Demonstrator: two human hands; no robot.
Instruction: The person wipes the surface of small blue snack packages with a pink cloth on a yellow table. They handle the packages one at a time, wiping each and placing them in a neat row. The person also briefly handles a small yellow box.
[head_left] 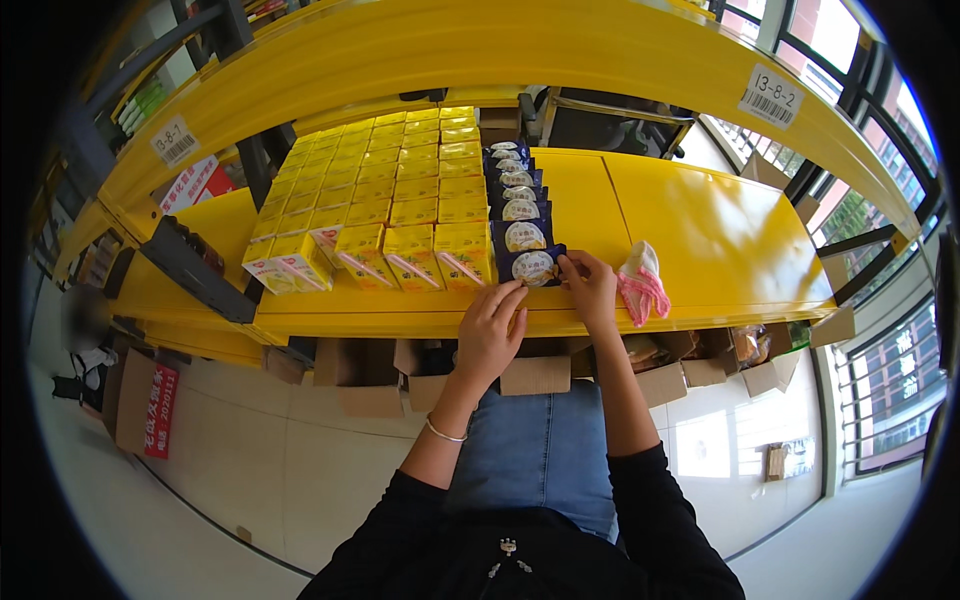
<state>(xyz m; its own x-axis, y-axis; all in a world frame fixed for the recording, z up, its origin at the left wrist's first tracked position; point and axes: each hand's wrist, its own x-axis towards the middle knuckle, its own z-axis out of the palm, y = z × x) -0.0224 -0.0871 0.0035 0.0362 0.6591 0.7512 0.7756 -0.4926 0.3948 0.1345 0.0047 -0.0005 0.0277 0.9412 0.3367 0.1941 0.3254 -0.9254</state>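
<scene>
A row of small dark blue packets with pale round labels (pixel 522 210) runs front to back on the yellow shelf (pixel 680 220). At its front end lies the nearest dark blue packet (pixel 535 267), close to the shelf's edge. My right hand (pixel 592 290) pinches that packet's right end between thumb and fingers. The fingers of my left hand (pixel 488 335) are bent together at its lower left corner, gripping it there. Just left of the row stand several lines of yellow boxes (pixel 410 250), packed side by side.
Right of the packets lies a white and pink cloth glove (pixel 642 282). A yellow shelf beam (pixel 480 60) crosses above my hands. Beneath the shelf stand open cardboard boxes (pixel 535 376). A black upright post (pixel 200 265) rises at the left, and windows line the right.
</scene>
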